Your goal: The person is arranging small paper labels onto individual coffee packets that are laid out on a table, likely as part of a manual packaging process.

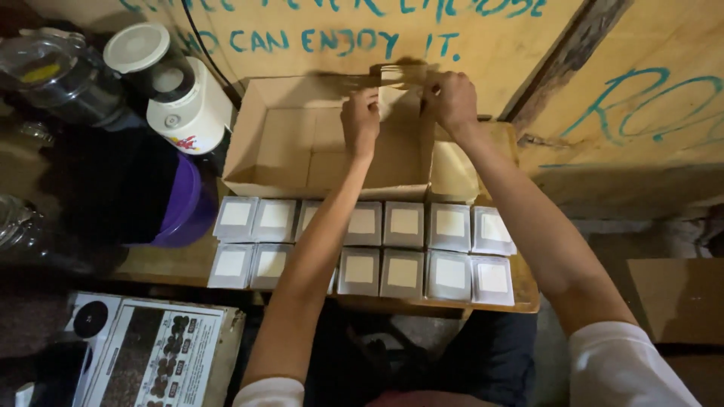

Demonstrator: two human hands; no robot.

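Plywood walls with teal painted lettering fill the top of the frame, and below them I see a wooden table (173,264) crowded with packaging. At upper centre sits an open cardboard box (302,143), its flaps raised and its inside bare. Both hands are raised over its far edge. My left hand (360,120) has its fingers curled together and pinching one end of a strip of clear tape (398,75). My right hand (450,99) grips the other end with its fingers bunched, though I cannot tell exactly which fingertips hold it. The tape stretches between the two hands, just above the box's back flap, close to the wall.

Across the middle of the frame, below the box, two rows of small grey boxes (403,249) with pale square labels lie side by side, touching one another. At upper left stands a white blender jug (181,94), beside a purple lid (185,203). At lower left lies a printed carton (154,354).
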